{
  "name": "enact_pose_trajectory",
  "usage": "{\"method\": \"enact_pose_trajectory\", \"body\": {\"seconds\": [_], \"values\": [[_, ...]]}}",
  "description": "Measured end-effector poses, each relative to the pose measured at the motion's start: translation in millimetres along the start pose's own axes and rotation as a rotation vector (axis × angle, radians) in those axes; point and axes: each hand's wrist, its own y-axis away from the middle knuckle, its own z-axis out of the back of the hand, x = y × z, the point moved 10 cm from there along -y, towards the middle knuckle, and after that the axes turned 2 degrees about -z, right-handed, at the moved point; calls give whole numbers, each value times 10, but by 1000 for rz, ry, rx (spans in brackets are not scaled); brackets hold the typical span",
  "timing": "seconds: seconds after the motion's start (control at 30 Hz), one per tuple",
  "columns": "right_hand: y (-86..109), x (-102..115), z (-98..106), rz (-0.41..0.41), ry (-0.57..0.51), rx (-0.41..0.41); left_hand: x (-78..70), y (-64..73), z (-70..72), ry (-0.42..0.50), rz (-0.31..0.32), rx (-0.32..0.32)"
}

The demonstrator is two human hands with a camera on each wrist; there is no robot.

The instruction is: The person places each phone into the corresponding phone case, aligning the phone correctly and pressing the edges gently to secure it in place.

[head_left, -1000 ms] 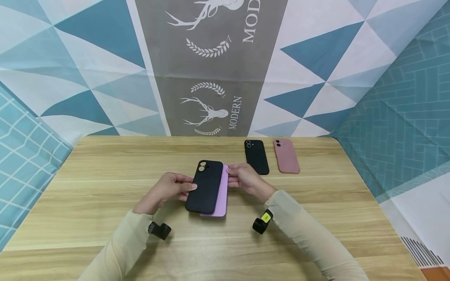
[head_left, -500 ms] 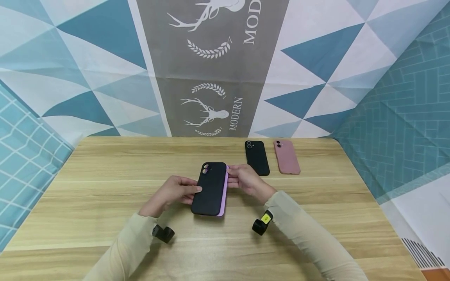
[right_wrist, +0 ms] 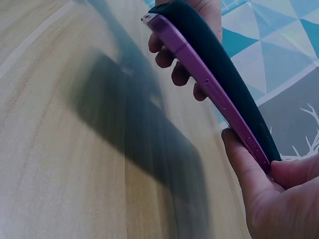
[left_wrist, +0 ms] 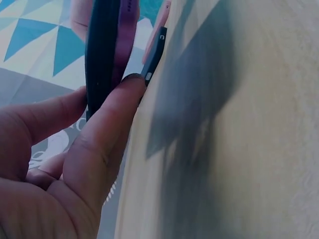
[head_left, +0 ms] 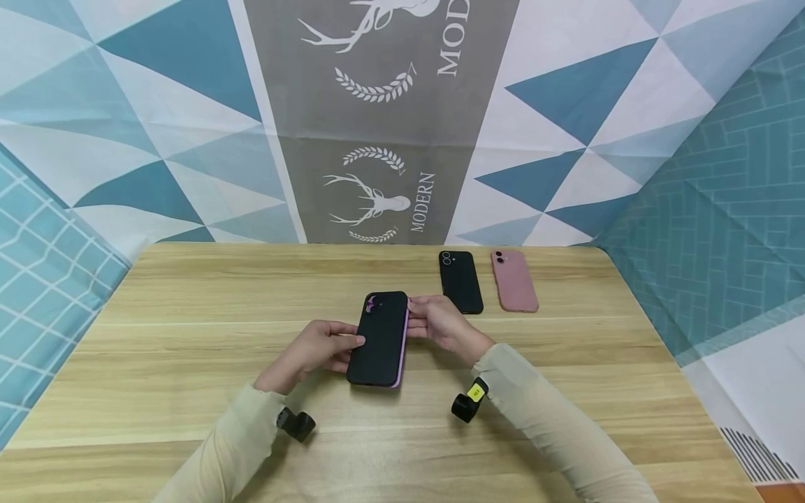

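A black phone case (head_left: pixel 377 349) lies over the back of a purple phone (right_wrist: pixel 209 87), and both are held above the table. My left hand (head_left: pixel 314 353) pinches the case's left edge, thumb on its back. At the upper right edge, my right hand (head_left: pixel 443 325) pinches the phone between thumb and fingers. In the right wrist view the case and phone lie close together near the right fingers and spread apart toward the far end. Purple shows through the case's camera opening (head_left: pixel 371 304) and along its right side.
A black phone (head_left: pixel 462 286) with two camera rings lies at the table's back, just beyond my right hand. Beside it is a pink phone (head_left: pixel 514 283). The wooden table (head_left: pixel 189 419) meets a patterned wall covering (head_left: pixel 377 126) at the back.
My left hand has moved right with the case, which now covers nearly all of the purple phone's back. The right hand has stayed in place, holding the phone.
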Motion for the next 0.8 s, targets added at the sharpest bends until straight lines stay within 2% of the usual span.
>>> {"method": "enact_pose_trajectory", "body": {"seconds": [0.33,0.6,0.8], "values": [[-5,-4,-5,-7,-50,-40,-37,13,-9,-45,-22,-48],[23,27,-2,14,14,-89,-65,32,0,-61,-29,-82],[27,42,9,18,0,-93,-59,27,-12,-75,-17,-77]]}}
